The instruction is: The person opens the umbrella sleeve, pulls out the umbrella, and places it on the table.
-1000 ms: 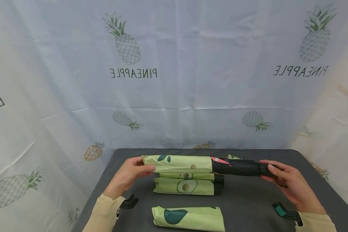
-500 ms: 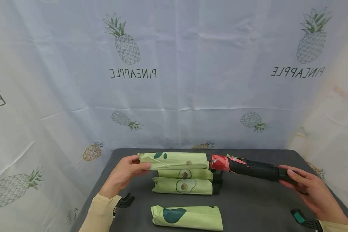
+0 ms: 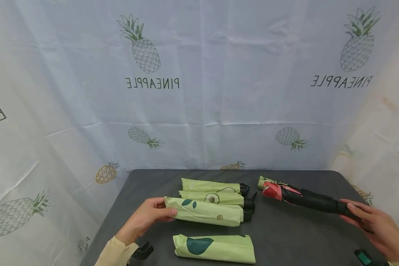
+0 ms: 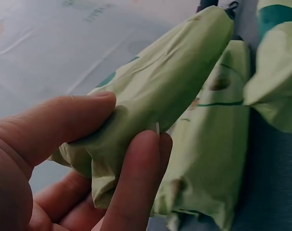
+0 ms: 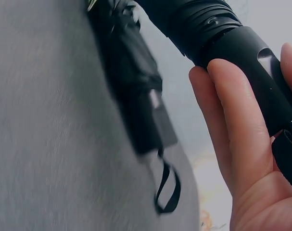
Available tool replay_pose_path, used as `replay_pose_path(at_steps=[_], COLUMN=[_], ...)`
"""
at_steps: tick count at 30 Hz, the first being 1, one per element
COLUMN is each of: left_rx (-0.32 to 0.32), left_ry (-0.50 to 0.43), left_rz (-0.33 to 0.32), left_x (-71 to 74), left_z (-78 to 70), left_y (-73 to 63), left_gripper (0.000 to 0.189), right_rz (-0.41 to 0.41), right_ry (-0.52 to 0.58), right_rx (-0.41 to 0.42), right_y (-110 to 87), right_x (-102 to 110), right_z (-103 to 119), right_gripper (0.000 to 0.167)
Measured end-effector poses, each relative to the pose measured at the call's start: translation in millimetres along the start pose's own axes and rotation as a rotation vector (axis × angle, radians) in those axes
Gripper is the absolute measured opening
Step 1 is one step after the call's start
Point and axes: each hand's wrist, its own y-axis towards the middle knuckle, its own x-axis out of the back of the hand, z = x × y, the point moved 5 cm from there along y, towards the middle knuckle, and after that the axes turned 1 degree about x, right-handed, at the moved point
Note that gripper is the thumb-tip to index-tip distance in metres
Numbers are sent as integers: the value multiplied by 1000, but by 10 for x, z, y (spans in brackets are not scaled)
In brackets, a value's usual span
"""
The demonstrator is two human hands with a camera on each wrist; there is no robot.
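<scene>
"Where did we have the little-leaf umbrella sleeve [image 3: 204, 211]?"

"In our left hand [image 3: 147, 218], just behind the big-leaf sleeve [image 3: 219, 249] that lay on the grey table [image 3: 286, 236]. Our thumb pressed on top and our fingers bent under, pinching one end."

"Why only the end?"

"Maybe so the other end was left free. We saw no handle poking out of it, so we thought it was empty."

"And our right hand [image 3: 375, 225]?"

"Behind the big-leaf sleeve too, well off to its right. Our fingers and thumb were bent just enough to go round the black handle [image 5: 254, 72] of the black-and-red umbrella [image 3: 314, 201]. We guessed the handle was best to hold because it looked hard and the cloth looked floppy."

"What else did we see?"

"Three sleeved umbrellas [image 3: 199, 197] lay in a row behind the big-leaf sleeve, all their handles to the right, perhaps to keep them neat. Our little-leaf sleeve partly hid the nearest. Another bare black umbrella [image 5: 136, 96] lay far behind the big-leaf sleeve, to its right."
</scene>
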Motion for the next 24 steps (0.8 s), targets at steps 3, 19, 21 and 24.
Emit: replay_pose_path(at_steps=[3,19,21,24], left_rx=[12,1,-2,14], left_ry=[11,141,170,213], left_rz=[20,124,108,89], left_x=[-46,-282,-288,-298], left_z=[78,295,286,283], left_y=[0,4,3,7], left_gripper=[49,40,39,33], right_rz=[-6,-161,-165,-159], right_ry=[-11,-753,-817,-870], right_rx=[-26,-188,-233,-263], right_y=[25,161,163,177], right_x=[84,339,354,378], right_z=[-42,-322,-335,-352], right_gripper=[41,72,85,94])
